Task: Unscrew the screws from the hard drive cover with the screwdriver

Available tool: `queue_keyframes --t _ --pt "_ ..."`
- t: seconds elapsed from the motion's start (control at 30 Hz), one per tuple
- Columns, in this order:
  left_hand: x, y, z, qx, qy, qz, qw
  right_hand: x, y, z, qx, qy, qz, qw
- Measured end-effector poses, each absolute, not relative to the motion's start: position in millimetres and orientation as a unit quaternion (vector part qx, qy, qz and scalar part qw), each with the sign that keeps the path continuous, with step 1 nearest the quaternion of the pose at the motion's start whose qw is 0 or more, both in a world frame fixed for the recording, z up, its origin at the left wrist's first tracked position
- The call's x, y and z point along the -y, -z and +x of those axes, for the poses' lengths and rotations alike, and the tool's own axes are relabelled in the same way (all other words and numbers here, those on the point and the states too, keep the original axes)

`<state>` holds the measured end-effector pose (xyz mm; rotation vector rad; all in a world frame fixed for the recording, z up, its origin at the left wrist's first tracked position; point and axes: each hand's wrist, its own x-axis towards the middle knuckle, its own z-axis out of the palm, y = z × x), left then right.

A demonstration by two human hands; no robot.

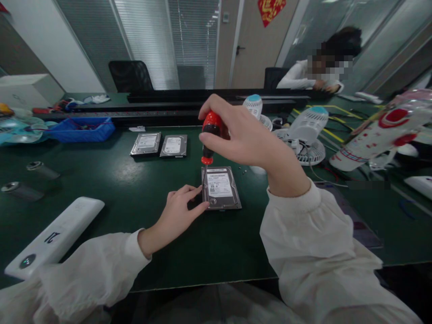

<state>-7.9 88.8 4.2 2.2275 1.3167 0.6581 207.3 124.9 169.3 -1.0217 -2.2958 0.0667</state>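
Observation:
My right hand (236,135) is wrapped round the red and black handle of a screwdriver (207,153), held nearly upright. Its thin shaft points down onto the left part of a hard drive (221,186) that lies label up on the green table. Against the drive's left edge rests my left hand (180,211), thumb and fingers apart, the thumb at the near left corner. Small screws (243,171) lie just right of the drive's far edge. Farther back on the left are two more hard drives, one (146,144) beside the other (173,146).
A blue tray (83,129), metal cylinders (42,170) and a long white device (56,238) are on the left. White fans (307,130), cables and a white-red bottle (374,130) stand right. A person (297,76) sits across the table (189,270).

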Motion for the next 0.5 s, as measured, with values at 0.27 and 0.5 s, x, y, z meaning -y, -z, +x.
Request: queue_keyframes --t 0.27,0.5 --pt "-88.6 -3.7 -9.0 -0.475 -0.249 0.809 0.24 -125.7 -173.4 208.6 0.851 0.024 -0.425 0.309" --pt "-88.8 -5.9 -8.4 -0.48 -0.239 0.809 0.242 -124.5 -173.5 208.7 0.87 -0.008 -0.382 0.312"
